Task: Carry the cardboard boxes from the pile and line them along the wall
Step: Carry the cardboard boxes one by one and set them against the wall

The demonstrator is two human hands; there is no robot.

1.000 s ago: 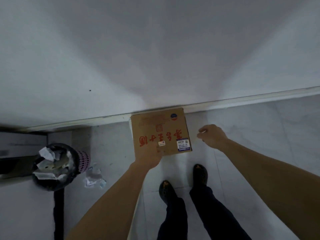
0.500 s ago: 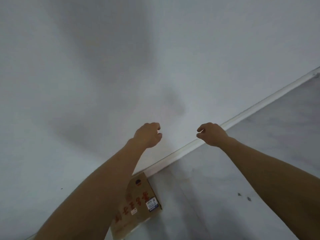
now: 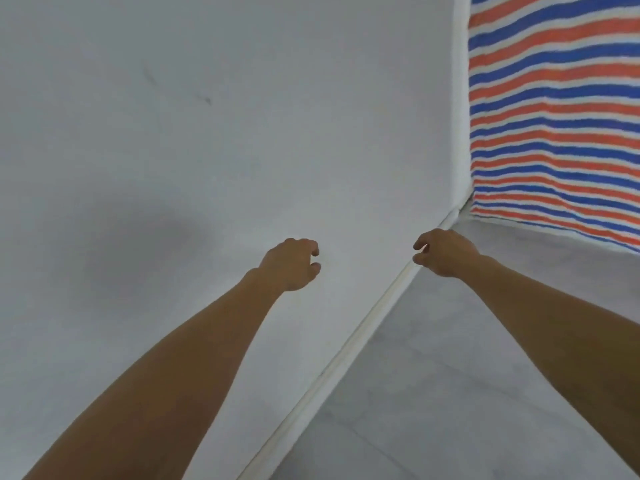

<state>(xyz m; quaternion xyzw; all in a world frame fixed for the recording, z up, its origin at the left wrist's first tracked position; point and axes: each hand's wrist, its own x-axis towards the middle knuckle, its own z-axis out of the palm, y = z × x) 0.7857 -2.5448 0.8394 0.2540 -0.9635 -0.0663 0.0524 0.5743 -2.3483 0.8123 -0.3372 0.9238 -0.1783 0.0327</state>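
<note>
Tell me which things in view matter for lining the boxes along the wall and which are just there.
For the job: left hand, right hand, both empty; wall; skirting board; floor beside it. No box in view.
Just there: red, white and blue striped sheet at the far end.

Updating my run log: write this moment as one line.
left hand: empty | right hand: empty | cardboard box: not in view | striped tarp ahead

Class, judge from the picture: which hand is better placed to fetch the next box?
Right, tentatively. The right hand hangs over open floor; the left hand is in front of the bare wall. Both hold nothing, and no box is in view.
</note>
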